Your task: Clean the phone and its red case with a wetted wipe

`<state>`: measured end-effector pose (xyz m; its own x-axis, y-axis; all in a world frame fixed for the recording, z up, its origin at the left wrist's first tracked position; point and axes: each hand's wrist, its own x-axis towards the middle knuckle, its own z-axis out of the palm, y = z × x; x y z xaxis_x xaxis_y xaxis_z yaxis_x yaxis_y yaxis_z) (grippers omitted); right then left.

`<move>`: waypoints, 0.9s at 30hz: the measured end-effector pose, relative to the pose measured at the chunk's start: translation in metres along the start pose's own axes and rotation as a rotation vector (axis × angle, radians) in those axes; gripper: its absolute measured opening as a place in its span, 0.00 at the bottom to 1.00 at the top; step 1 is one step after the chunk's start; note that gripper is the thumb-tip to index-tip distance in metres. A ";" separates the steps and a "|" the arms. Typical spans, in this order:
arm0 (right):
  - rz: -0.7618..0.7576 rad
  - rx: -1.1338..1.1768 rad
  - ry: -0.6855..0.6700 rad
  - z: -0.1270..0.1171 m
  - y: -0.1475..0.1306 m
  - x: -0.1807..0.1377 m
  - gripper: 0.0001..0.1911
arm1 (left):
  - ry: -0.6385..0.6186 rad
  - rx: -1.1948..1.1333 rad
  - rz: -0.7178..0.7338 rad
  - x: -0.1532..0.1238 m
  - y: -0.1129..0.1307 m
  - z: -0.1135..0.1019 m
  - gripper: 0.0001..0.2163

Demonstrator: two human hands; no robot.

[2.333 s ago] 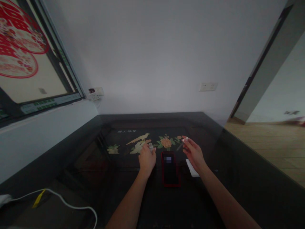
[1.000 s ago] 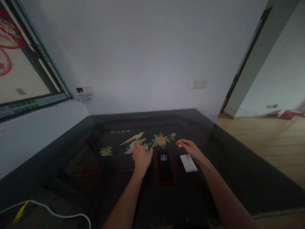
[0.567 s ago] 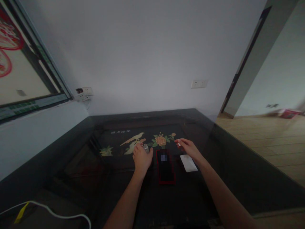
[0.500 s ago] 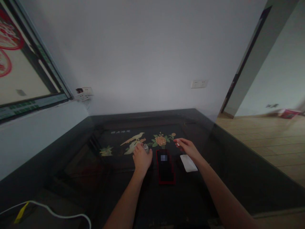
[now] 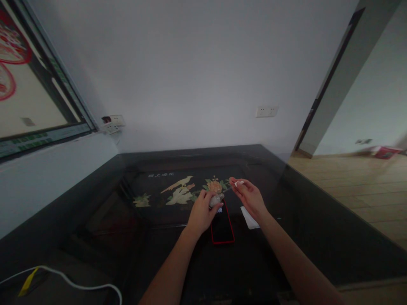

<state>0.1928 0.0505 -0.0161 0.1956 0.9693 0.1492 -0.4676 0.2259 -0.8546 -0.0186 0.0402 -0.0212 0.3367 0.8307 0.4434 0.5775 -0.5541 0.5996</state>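
Observation:
My left hand (image 5: 202, 212) is closed around a small, clear, rounded bottle (image 5: 216, 201), tilted with its narrower end towards the right, above the far end of a red-edged phone (image 5: 222, 231). Fingertips of my right hand (image 5: 249, 197) pinch a small white piece (image 5: 239, 184), too small to identify. A faint thin line seems to run from those fingertips towards the bottle; what it is I cannot tell. Partly under my right wrist lies a flat white packet (image 5: 249, 219). The phone's dark screen shows pale digits, partly covered by my left hand.
The dark glossy table (image 5: 152, 262) bears a picture of a bird (image 5: 181, 186) and flowers. A white cable (image 5: 79, 288) with a yellow tag (image 5: 28, 281) lies at the lower left. Wall sockets (image 5: 266, 111) are behind the table, and a window (image 5: 34, 84) is at the left.
My left hand has moved right with the bottle, from beside the phone to above its far end. My right hand has turned slightly, its fingertips a little higher and closer to the bottle.

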 end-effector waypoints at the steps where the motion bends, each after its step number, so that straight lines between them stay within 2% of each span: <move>1: 0.006 0.005 -0.010 0.000 0.001 0.000 0.13 | -0.014 -0.003 0.006 -0.001 0.002 0.000 0.12; 13: 0.002 0.010 -0.014 0.001 -0.002 -0.001 0.15 | -0.007 -0.005 -0.010 -0.001 0.000 0.002 0.12; 22: 0.079 -0.174 -0.153 0.011 0.007 -0.009 0.19 | -0.016 -0.022 0.000 -0.002 0.003 0.001 0.12; 27: 0.036 -0.388 -0.266 0.009 0.016 -0.011 0.18 | -0.009 -0.008 0.018 -0.002 0.002 0.001 0.13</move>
<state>0.1753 0.0439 -0.0275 -0.0659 0.9786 0.1949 -0.1037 0.1876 -0.9768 -0.0178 0.0380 -0.0214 0.3534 0.8213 0.4479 0.5657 -0.5690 0.5969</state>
